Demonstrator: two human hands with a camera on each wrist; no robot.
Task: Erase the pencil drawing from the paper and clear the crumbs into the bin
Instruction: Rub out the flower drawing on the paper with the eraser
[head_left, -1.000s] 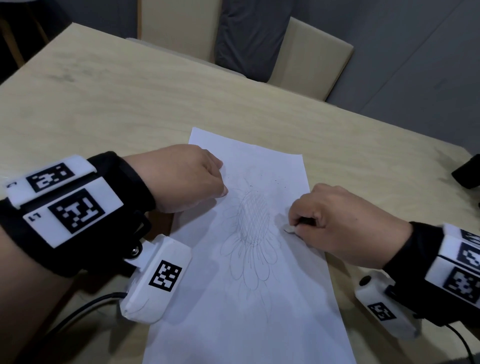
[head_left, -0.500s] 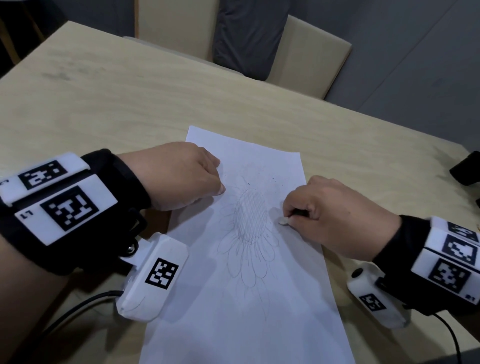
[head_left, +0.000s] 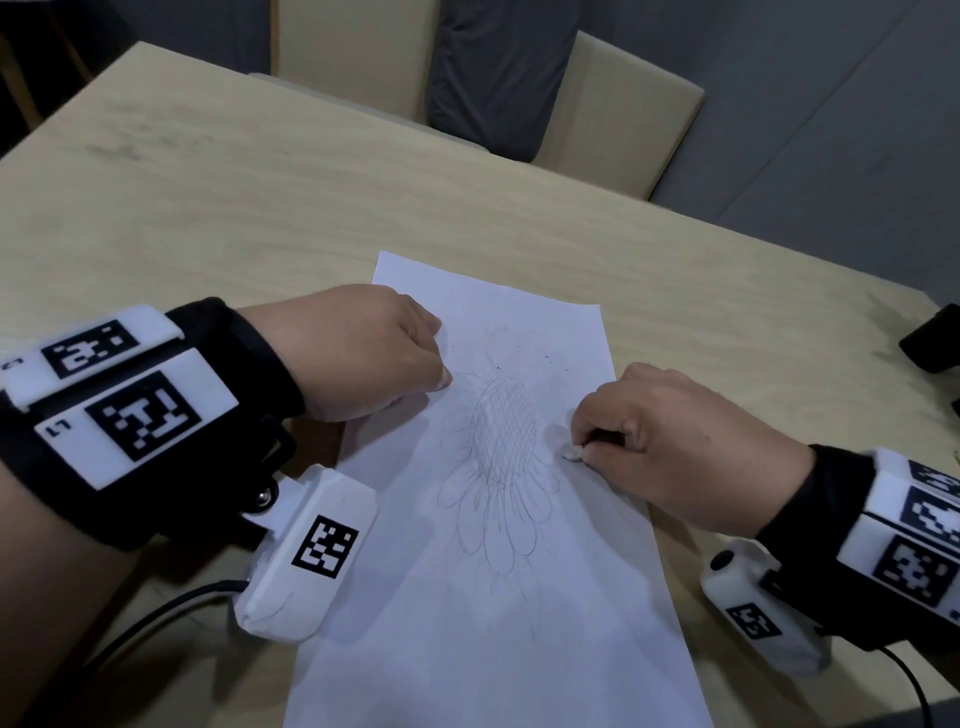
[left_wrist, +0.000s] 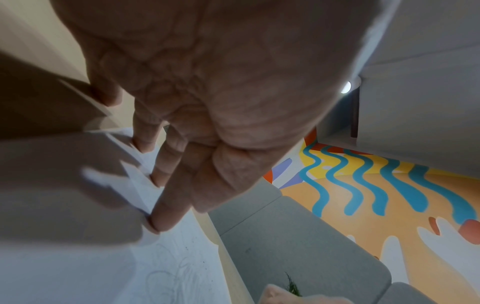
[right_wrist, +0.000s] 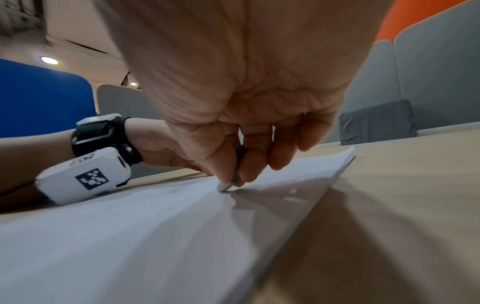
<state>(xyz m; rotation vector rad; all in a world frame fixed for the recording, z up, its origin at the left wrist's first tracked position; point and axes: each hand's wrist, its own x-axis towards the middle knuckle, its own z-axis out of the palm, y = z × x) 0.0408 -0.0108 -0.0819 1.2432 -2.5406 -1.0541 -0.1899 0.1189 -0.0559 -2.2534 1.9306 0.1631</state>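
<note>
Item: white paper sheet (head_left: 498, 597) bearing a grey pencil flower drawing (head_left: 501, 452), lying near the table's (head_left: 260, 218) front edge, mostly unerased. No bin in view.

Risk, as we judge it: the sheet could crease or tear if our rubbing outruns the hold, and the dark crumbs (head_left: 545, 358) could scatter onto the wood.

Our right hand (head_left: 670, 441), knuckles up at the sheet's right edge, pinches a small pale eraser (head_left: 571, 454), tip on the paper. Our left hand (head_left: 363, 358), fingers straight, presses the sheet's left edge.
</note>
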